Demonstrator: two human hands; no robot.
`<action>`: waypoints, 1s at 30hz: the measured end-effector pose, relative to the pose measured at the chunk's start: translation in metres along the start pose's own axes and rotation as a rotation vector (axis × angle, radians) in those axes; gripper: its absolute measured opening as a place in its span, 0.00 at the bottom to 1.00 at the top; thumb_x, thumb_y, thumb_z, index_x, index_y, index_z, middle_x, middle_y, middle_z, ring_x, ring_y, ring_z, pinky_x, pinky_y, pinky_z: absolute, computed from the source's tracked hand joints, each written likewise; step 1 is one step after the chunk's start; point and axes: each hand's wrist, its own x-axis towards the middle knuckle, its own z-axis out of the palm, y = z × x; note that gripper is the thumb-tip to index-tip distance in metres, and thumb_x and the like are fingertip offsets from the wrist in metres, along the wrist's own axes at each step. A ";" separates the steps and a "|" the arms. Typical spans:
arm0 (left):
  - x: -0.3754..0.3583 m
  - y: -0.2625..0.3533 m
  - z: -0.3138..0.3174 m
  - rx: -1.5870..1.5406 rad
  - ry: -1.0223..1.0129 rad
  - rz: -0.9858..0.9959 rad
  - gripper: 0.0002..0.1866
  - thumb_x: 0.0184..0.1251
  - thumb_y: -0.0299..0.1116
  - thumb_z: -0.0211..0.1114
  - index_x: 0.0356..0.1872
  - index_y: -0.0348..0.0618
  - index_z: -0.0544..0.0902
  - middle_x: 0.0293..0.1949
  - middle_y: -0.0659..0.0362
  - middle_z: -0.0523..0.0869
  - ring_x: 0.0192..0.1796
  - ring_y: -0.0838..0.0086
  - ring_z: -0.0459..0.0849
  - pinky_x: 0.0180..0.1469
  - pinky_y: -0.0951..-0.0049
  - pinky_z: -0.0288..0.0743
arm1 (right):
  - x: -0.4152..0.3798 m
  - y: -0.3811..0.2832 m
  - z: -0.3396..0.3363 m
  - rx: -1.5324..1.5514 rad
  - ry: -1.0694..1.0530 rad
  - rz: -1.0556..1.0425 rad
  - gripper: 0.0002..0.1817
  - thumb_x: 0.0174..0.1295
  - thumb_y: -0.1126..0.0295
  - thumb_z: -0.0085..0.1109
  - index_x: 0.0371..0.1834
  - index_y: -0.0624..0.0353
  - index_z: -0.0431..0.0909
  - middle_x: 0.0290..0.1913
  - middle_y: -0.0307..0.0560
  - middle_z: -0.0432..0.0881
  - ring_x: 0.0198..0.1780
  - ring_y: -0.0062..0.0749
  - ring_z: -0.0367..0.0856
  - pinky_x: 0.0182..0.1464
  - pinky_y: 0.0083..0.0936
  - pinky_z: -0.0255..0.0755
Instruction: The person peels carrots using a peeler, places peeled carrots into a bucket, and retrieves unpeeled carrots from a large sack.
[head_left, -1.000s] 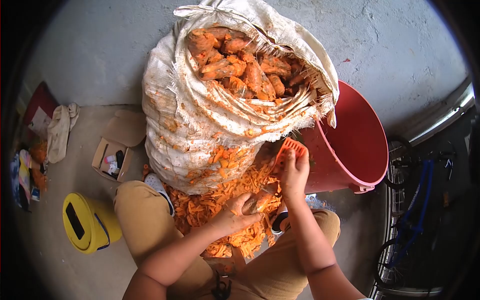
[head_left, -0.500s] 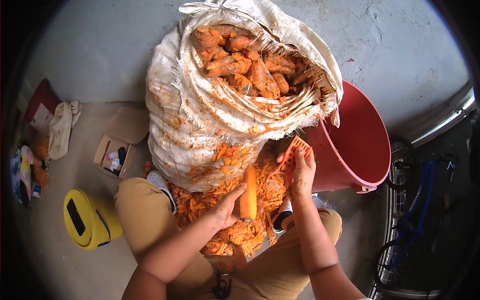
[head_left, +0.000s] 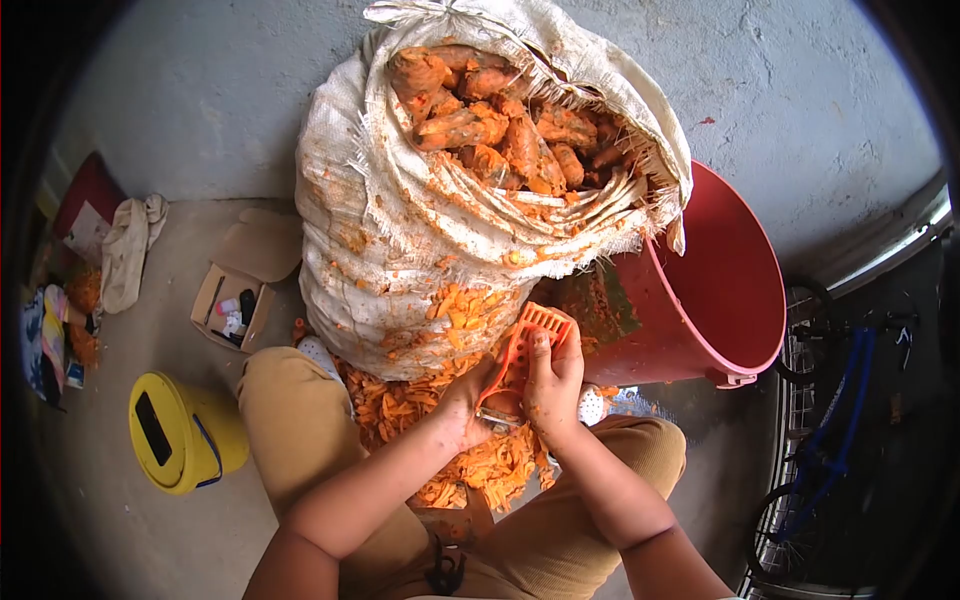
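Note:
My right hand (head_left: 553, 385) is closed around an orange vegetable peeler (head_left: 527, 345) with a slotted end, its metal blade low between my hands. My left hand (head_left: 462, 412) is closed on a carrot, mostly hidden behind the peeler and fingers. The two hands are close together over a heap of orange peelings (head_left: 495, 470) on the floor between my legs. Just beyond them stands a large white woven sack (head_left: 345, 230), its mouth open and filled with unpeeled, dirt-streaked carrots (head_left: 525, 150). Bits of peel stick to the sack's front.
A big red tub (head_left: 735, 260) stands right of the sack, against the wall. On the left are a yellow bucket (head_left: 185, 440) with a lid and an open cardboard box (head_left: 228, 295) of small items. A blue-framed bicycle (head_left: 840, 410) is at far right.
My right hand has brought the peeler down and left onto the carrot. The carrot, upright and plainly visible before, is now mostly covered. My hands have come together.

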 end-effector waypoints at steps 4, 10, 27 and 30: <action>-0.004 0.001 0.006 0.098 0.109 -0.004 0.18 0.61 0.46 0.47 0.41 0.42 0.71 0.30 0.58 0.78 0.30 0.72 0.78 0.32 0.72 0.74 | 0.008 0.005 -0.007 -0.140 0.065 0.030 0.09 0.61 0.72 0.40 0.42 0.64 0.62 0.32 0.42 0.71 0.32 0.17 0.69 0.34 0.14 0.67; -0.010 -0.004 0.005 0.246 0.116 -0.123 0.21 0.62 0.49 0.44 0.44 0.42 0.69 0.33 0.57 0.77 0.33 0.72 0.78 0.32 0.71 0.74 | 0.057 0.020 -0.044 -0.089 0.410 -0.001 0.04 0.61 0.73 0.39 0.34 0.62 0.63 0.25 0.42 0.72 0.21 0.18 0.70 0.22 0.15 0.67; -0.017 0.008 0.008 0.044 0.041 -0.029 0.24 0.61 0.49 0.44 0.55 0.49 0.62 0.48 0.52 0.72 0.48 0.65 0.73 0.43 0.65 0.71 | 0.022 -0.004 -0.027 0.425 0.098 0.212 0.08 0.62 0.68 0.39 0.40 0.58 0.64 0.28 0.43 0.74 0.27 0.25 0.74 0.28 0.18 0.71; -0.013 0.007 0.007 -0.033 -0.008 0.050 0.23 0.62 0.49 0.43 0.54 0.51 0.63 0.49 0.58 0.71 0.48 0.67 0.73 0.43 0.61 0.70 | 0.012 -0.002 -0.019 0.419 0.041 0.236 0.08 0.62 0.68 0.39 0.41 0.58 0.63 0.28 0.44 0.74 0.26 0.24 0.74 0.27 0.18 0.71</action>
